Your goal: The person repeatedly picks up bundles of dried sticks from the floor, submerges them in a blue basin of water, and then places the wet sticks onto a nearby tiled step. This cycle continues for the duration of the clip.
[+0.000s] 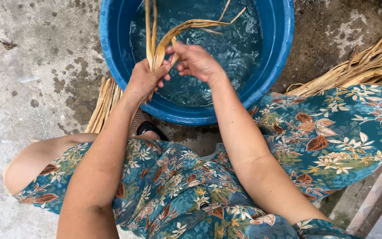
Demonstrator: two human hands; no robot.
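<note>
Head view, looking down over a lap in a teal dress (226, 190) with a brown and white leaf print. Blue round plastic basin (284, 35) at 12 o'clock, holding clear rippled water (235, 48); it sits on stained grey concrete floor (32, 66). Left hand (146, 79) is over the basin's near rim, at about 11 o'clock from frame centre, fingers curled closed around a bunch of tan reed strips (155, 48); the strips run up from the fist, some standing toward 12 o'clock out of frame, others bending over toward 1 o'clock across the water. Right hand (197, 62) is just beside the left, at its 2 o'clock, thumb and fingertips pinching a strip from the same bunch, remaining fingers loosely bent; exact contact point partly hidden by the hand. Loose dry reed bundle (372, 62) lies at 2 to 3 o'clock on the floor, beside the basin and touching the dress over the right knee. Second smaller reed bundle (105, 104) at 9 o'clock of the basin, partly under the left forearm. Dark sandal (149, 128) shows below the basin rim, between the forearms. No packages, labels or signs visible.
</note>
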